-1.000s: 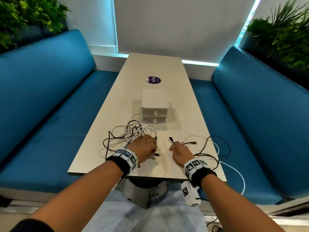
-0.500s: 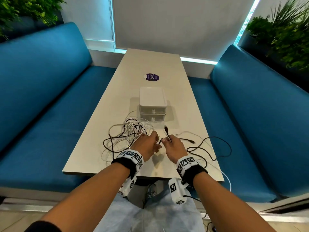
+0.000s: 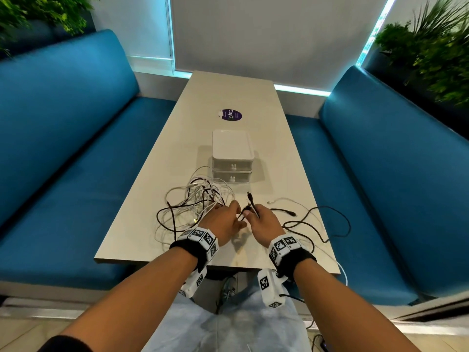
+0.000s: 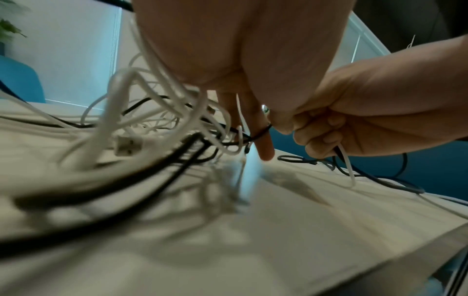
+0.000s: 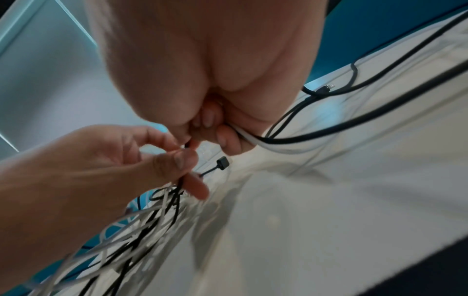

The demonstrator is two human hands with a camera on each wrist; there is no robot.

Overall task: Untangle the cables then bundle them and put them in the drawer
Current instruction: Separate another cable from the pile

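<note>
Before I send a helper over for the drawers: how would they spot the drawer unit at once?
Find the long pale table between the two blue benches. Midway along it, just beyond the cable tangle, stands the white drawer unit. It is the only box there, two stacked drawers, each with a small knob on its front.

- two hands: left hand (image 3: 226, 221), right hand (image 3: 264, 223)
- one surface (image 3: 266, 128)
- two stacked white drawers: upper drawer (image 3: 232, 165), lower drawer (image 3: 232, 177)
- one purple sticker (image 3: 230, 115)
- two blue benches: one (image 3: 63, 138), the other (image 3: 396, 158)
- tangled cables (image 3: 200, 199), white and black; exact number cannot be told
</note>
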